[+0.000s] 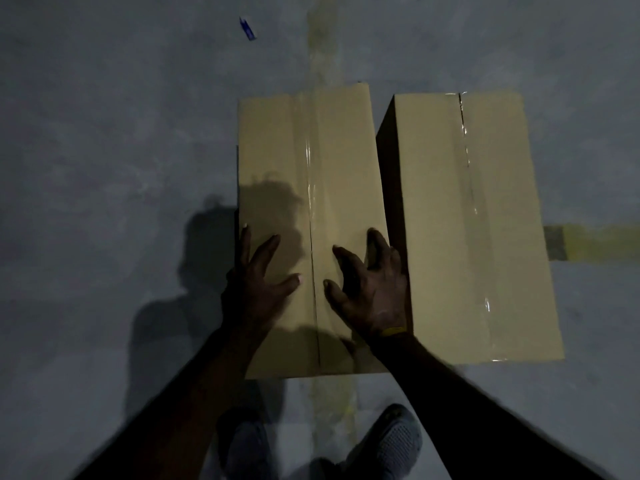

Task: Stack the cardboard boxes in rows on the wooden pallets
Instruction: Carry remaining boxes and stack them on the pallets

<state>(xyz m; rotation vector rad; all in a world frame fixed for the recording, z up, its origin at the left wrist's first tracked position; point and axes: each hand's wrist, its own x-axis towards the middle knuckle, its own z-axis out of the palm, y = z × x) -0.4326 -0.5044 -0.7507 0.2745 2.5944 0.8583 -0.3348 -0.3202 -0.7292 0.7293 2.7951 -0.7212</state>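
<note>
Box (311, 188), second box (471, 220) beside, blue scrap (247, 28)

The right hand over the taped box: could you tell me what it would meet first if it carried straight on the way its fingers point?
Probably the top of the left box. The right hand has spread, slightly bent fingers pointing forward and down at it; contact is unclear.

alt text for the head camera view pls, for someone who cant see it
Seen from above in dim light, a person's left hand and right hand rest with spread fingers on a taped cardboard box on a grey concrete floor. A second taped box sits just right of it.
</note>
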